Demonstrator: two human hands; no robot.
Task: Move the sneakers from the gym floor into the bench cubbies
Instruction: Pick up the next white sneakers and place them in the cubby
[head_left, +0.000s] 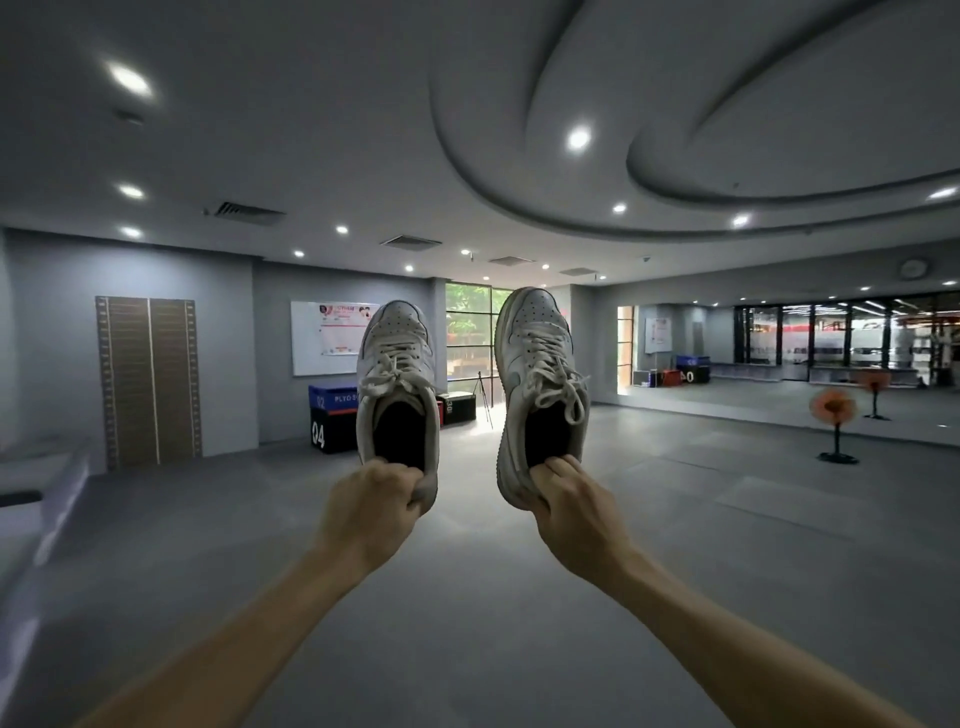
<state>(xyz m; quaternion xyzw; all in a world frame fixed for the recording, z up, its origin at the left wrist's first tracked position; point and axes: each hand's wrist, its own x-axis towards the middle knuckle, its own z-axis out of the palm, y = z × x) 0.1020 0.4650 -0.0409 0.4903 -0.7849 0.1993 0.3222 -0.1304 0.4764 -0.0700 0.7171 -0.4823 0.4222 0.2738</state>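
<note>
Both arms reach straight out in front of me, each hand holding one white laced sneaker in the air, toes pointing away and up. My left hand (371, 512) grips the heel of the left sneaker (397, 364), fingers curled into its opening. My right hand (569, 506) pinches the heel collar of the right sneaker (537, 358), fingers tucked inside. The two shoes hang apart, well above the grey gym floor (467, 597). No bench cubbies show in this view.
A blue and black plyo box (330, 423) stands by the far wall under a whiteboard (324, 338). An orange standing fan (835, 428) is at the right before a mirror wall. A grey ledge (47, 483) runs along the left edge. A tall window (467, 338) lies straight ahead.
</note>
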